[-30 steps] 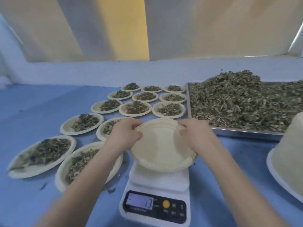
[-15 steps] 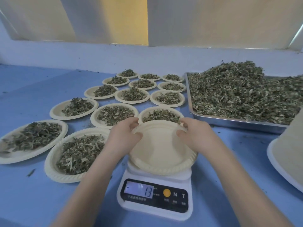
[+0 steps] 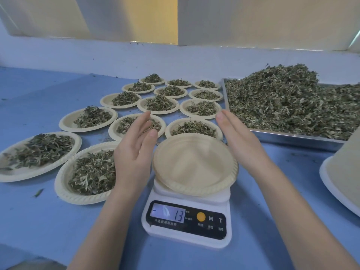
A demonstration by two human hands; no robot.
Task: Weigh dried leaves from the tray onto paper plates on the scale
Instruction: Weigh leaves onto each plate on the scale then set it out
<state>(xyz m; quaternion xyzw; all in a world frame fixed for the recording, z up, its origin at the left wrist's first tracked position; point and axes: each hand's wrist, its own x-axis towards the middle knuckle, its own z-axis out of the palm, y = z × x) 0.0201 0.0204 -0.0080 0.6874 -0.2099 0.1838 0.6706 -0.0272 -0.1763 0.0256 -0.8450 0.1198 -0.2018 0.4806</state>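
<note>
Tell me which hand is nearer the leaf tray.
Right. The right hand hovers beside the tray, close to its front left corner; the left hand is across the empty plate, farther away.

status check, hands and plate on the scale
Left hand and right hand open, flanking the empty paper plate, not gripping. Plate sits on scale, display reads 13. Nothing between the hands and the tray.

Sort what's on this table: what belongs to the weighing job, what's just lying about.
Job: empty paper plate on the scale, tray of dried leaves, filled plates, both open hands.
Lying about: stray leaf, white plate stack.
</note>
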